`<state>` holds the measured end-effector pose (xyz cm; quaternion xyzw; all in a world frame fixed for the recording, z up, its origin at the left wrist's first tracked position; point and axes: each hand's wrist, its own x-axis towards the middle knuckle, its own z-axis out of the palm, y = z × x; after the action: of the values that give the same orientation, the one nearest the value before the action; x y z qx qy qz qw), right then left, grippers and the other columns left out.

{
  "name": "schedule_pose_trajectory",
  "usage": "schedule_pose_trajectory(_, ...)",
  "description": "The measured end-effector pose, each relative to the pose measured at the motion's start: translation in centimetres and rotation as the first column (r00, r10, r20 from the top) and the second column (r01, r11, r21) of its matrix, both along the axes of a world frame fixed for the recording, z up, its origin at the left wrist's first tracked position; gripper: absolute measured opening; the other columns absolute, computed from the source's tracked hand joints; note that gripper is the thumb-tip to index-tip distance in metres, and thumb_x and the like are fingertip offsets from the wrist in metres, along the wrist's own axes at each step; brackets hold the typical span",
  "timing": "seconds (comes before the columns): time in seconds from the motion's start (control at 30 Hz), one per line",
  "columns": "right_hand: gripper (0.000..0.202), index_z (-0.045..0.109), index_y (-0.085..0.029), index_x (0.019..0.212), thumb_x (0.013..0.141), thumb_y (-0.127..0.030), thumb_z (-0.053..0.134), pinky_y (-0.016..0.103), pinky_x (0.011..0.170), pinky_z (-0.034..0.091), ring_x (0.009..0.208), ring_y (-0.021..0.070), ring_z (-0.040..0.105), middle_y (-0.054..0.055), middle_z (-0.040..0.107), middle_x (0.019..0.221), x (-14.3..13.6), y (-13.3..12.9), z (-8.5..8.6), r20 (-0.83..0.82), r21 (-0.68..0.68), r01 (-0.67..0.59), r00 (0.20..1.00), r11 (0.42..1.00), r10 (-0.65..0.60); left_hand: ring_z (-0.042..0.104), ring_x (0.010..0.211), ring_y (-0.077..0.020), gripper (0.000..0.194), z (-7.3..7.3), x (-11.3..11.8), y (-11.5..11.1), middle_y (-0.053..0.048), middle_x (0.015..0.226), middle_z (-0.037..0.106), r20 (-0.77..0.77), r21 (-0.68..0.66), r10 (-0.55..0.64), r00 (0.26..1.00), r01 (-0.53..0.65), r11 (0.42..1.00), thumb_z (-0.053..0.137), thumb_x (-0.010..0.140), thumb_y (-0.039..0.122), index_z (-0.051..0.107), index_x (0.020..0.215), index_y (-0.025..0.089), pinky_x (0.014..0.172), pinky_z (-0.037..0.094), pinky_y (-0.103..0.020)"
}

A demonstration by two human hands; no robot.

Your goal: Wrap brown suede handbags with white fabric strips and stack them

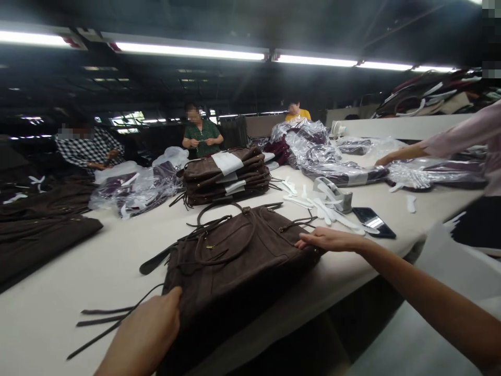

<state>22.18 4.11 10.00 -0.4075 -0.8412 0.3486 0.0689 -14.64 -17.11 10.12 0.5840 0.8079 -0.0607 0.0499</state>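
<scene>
A dark brown handbag (235, 245) with looped handles, a small gold zip pull and thin dangling straps lies at the table's near edge. Its left side is gripped by my left hand (146, 329), the fingers curled behind the bag and partly hidden. At the right corner my right hand (326, 239) pinches the bag's edge between thumb and fingers. Thin strips hang from the bag's left side beside my left wrist. Just behind the bag stands a stack of similar brown handbags (227, 175) with white wrapping around their middles.
White plastic strips (324, 209), a grey tape dispenser (344, 201) and a phone (373, 222) lie right of the bag. Plastic-wrapped bags (309, 146) cover the table's far side. More brown bags (47, 235) lie left. A co-worker's arm (407, 154) reaches in at right; several people stand beyond.
</scene>
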Motion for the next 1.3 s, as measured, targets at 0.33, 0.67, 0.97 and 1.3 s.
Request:
schedule_pose_trajectory(0.33, 0.031, 0.068, -0.013, 0.091, 0.08, -0.041, 0.072, 0.036, 0.074, 0.049, 0.093, 0.0342, 0.067, 0.018, 0.07, 0.093, -6.4, -0.1, -2.0, 0.566, 0.496, -0.032, 0.77, 0.868, -0.295, 0.04, 0.138, -0.021, 0.048, -9.8, -0.1, 2.0, -0.001, 0.147, 0.046, 0.074, 0.672, -0.524, 0.849, 0.346, 0.655, 0.032, 0.1, 0.035, 0.033, 0.147, 0.034, 0.113, 0.036, -0.042)
schedule_pose_trajectory(0.67, 0.041, 0.05, -0.019, 0.069, 0.088, -0.054, 0.04, 0.027, 0.054, 0.043, 0.057, 0.0171, 0.055, 0.002, 0.057, 0.059, -1.5, 2.6, -6.1, -0.303, 0.036, 0.645, 0.735, 0.764, -0.606, 0.033, 0.141, -0.0284, 0.047, -9.5, 0.5, 1.0, 0.004, 0.146, 0.045, 0.074, 0.478, -0.653, 0.754, 0.548, 0.687, 0.051, 0.094, 0.04, 0.039, 0.14, 0.046, 0.11, 0.029, -0.062)
schedule_pose_trajectory(0.97, 0.062, 0.066, -0.018, 0.098, 0.085, -0.074, 0.043, 0.037, 0.078, 0.045, 0.092, 0.0301, 0.064, 0.014, 0.069, 0.093, -3.0, 1.9, -3.5, 0.281, 0.451, 0.333, 0.828, 0.828, -0.486, 0.037, 0.138, -0.03, 0.045, -9.5, 0.9, 0.9, 0.004, 0.145, 0.046, 0.048, 0.479, -0.632, 0.774, 0.537, 0.694, 0.048, 0.095, 0.041, 0.038, 0.139, 0.048, 0.106, 0.035, -0.064)
schedule_pose_trajectory(1.3, 0.041, 0.068, -0.008, 0.105, 0.085, -0.043, 0.066, 0.04, 0.093, 0.045, 0.111, 0.0338, 0.059, 0.025, 0.065, 0.113, -10.1, 4.2, -1.7, 0.274, 0.389, 0.375, 0.825, 0.842, -0.494, 0.035, 0.139, -0.0289, 0.047, -9.9, 1.1, 0.9, 0.004, 0.147, 0.044, 0.055, 0.483, -0.623, 0.781, 0.525, 0.701, 0.047, 0.095, 0.04, 0.036, 0.14, 0.048, 0.106, 0.036, -0.062)
